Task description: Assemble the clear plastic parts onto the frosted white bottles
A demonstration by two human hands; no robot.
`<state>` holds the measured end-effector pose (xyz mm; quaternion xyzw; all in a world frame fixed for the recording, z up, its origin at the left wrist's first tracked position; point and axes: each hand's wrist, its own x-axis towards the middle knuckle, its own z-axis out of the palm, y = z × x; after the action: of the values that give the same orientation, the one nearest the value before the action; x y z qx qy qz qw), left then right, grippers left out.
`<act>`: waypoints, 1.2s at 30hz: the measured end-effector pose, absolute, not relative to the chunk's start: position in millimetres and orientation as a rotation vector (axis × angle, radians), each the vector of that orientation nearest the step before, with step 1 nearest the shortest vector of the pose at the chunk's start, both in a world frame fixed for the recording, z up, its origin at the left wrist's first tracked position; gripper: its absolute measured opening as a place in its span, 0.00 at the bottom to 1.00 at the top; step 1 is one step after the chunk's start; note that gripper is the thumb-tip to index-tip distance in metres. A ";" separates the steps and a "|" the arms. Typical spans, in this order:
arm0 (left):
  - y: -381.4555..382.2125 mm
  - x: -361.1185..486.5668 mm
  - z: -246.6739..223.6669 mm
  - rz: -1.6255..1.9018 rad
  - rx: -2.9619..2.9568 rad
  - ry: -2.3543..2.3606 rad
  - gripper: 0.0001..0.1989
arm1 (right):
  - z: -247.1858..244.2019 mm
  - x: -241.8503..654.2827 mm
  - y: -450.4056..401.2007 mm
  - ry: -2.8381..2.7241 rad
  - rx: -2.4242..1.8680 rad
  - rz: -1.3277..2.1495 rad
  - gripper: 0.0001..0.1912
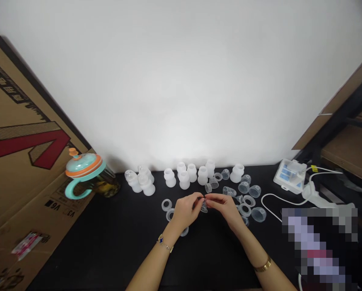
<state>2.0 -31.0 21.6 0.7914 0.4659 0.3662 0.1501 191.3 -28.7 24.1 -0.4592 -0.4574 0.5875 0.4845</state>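
Observation:
Both hands meet above the middle of the black table. My left hand [187, 208] has its thumb and fingers pinched on a small clear nipple-shaped piece [204, 207]. My right hand [225, 205] pinches the same piece from the other side, its fingertips close to the left ones. White rings [166, 205] lie beside and partly behind my left hand. Open white bottles [184, 180] stand behind the hands. Clear domed caps [258, 214] and more rings [249, 201] lie to the right of my right hand.
Capped bottles [146, 184] stand at the left back. A teal-handled jug [87, 173] stands by a cardboard box [23, 161] at far left. At right are a power strip [289, 176], a white cable [274, 196] and a pixelated patch. A white wall rises behind.

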 end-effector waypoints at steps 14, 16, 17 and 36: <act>-34.0 1.5 21.0 1.267 2.474 1.278 0.14 | 26.9 200.4 -25.8 -0.792 -0.996 1.648 0.16; -33.8 1.9 19.7 1.287 2.499 1.291 0.12 | 27.2 200.2 -26.6 -0.806 -0.999 1.698 0.15; -33.9 1.9 19.9 1.299 2.499 1.294 0.12 | 27.4 199.6 -27.2 -0.828 -1.006 1.711 0.15; -33.8 4.0 21.5 1.349 2.627 1.266 0.14 | 18.2 188.5 -30.6 -1.572 -1.218 0.999 0.13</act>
<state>4.0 -33.8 21.5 0.8171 0.3937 0.4196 -0.0359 188.5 -30.6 18.2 -0.4909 -0.6334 0.4026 0.4424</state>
